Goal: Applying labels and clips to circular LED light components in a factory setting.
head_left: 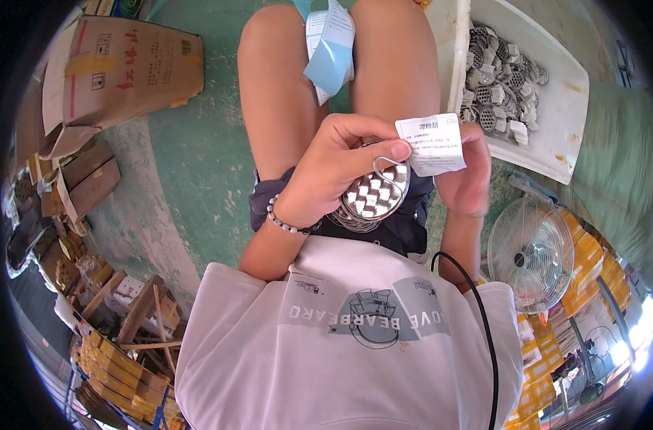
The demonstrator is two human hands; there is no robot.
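A round, checker-patterned metal piece (373,197) is gripped in the left hand (333,161), above the lap. A white label (434,147) is pinched at its left edge by that hand; behind its right edge the right hand (464,183) is seen, partly hidden, so its grip cannot be told for certain. A label roll (329,43) is held between the thighs (276,79).

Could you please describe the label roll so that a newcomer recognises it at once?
First find the person's bare legs, at the picture's top middle. Between the thighs is the label roll, white, printed, with light blue backing. Unlike the single white label pinched by the left hand, it is wound up and shows blue.
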